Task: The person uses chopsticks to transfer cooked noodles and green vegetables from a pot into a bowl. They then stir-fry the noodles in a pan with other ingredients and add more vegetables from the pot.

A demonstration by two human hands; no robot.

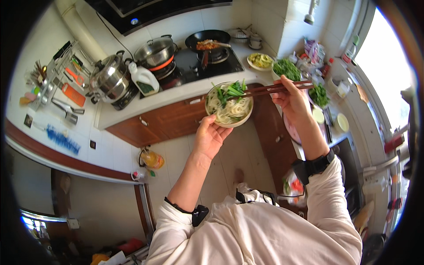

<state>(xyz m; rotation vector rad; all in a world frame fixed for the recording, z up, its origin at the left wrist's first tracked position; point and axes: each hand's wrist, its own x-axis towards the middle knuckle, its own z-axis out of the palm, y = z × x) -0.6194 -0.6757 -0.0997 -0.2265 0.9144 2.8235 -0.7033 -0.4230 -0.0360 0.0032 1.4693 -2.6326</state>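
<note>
My left hand (210,135) holds a round bowl (228,125) from below and at its near rim. In the bowl lie pale noodles (237,109), with green leafy vegetables (234,90) on top at the back. A pair of dark reddish chopsticks (265,90) is gripped in my right hand (290,99); their tips are at the greens in the bowl. The bowl is held up in front of the counter edge, over the floor.
Behind stand a gas stove (185,68), a wok (190,40) with food, a lidded pan (154,53), a steamer pot (111,78) and a white jug (143,78). On the right counter are a plate of sliced food (260,61), a bowl of chopped greens (286,68) and leafy greens (318,95).
</note>
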